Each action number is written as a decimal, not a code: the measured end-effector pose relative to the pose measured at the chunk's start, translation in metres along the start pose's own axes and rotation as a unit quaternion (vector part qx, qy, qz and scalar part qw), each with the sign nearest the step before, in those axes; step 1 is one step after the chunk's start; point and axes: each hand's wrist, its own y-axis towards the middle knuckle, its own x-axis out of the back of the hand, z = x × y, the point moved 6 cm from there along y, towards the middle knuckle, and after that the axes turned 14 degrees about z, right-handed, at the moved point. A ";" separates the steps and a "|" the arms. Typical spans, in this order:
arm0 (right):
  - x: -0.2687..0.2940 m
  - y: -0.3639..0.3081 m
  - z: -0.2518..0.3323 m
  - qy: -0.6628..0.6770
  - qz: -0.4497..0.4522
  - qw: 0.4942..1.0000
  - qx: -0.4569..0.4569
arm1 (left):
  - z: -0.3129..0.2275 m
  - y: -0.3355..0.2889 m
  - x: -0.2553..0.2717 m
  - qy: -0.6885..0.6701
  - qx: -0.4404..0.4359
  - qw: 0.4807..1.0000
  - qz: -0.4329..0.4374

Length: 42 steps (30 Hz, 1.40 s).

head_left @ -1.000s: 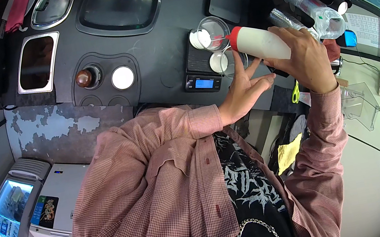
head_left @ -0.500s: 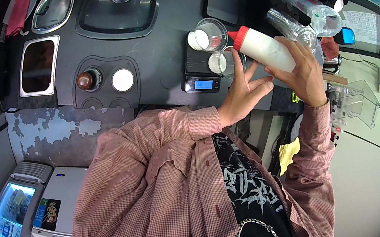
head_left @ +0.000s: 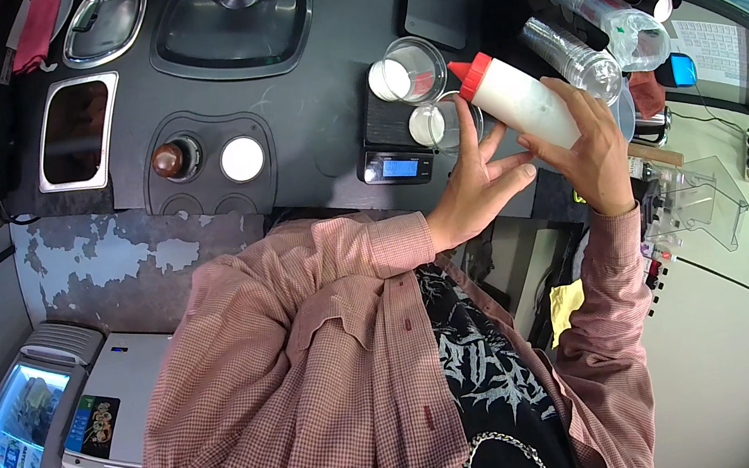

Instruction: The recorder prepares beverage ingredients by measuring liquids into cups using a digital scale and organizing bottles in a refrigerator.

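My right hand [head_left: 593, 145] is wrapped round a white squeeze bottle [head_left: 523, 103] with a red cap and nozzle [head_left: 475, 74]. The bottle tilts, its nozzle toward two clear plastic cups. Below the bottle, my left hand [head_left: 479, 191] has its fingers apart, the index finger reaching up beside the red collar; whether it touches the bottle I cannot tell. The far cup [head_left: 431, 54] and the near cup [head_left: 455, 134] lean or stand by a black digital scale [head_left: 399, 167] with a lit display. What is inside the near cup is partly hidden by my fingers.
Stacks of clear cups [head_left: 597, 72] lie to the right of the bottle. On the left, a tamper with a brown knob [head_left: 168, 160] and a white disc [head_left: 242, 159] sit on a dark mat. Behind them are a steel-rimmed container [head_left: 44, 142] and a black tray [head_left: 176, 73].
The bottle and both hands have shifted very slightly left in the picture, with the right forearm. Grips and the bottle's tilt look the same.
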 end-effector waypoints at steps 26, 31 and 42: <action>-0.002 -0.014 -0.001 0.017 -0.023 1.000 -0.008 | -0.004 -0.002 -0.009 -0.005 -0.030 0.999 0.027; -0.002 -0.014 0.000 0.009 -0.022 1.000 0.000 | -0.006 -0.004 -0.010 -0.003 -0.009 1.000 0.021; -0.012 -0.029 -0.008 0.068 -0.072 0.995 -0.006 | -0.011 -0.004 -0.013 0.022 0.013 0.999 0.021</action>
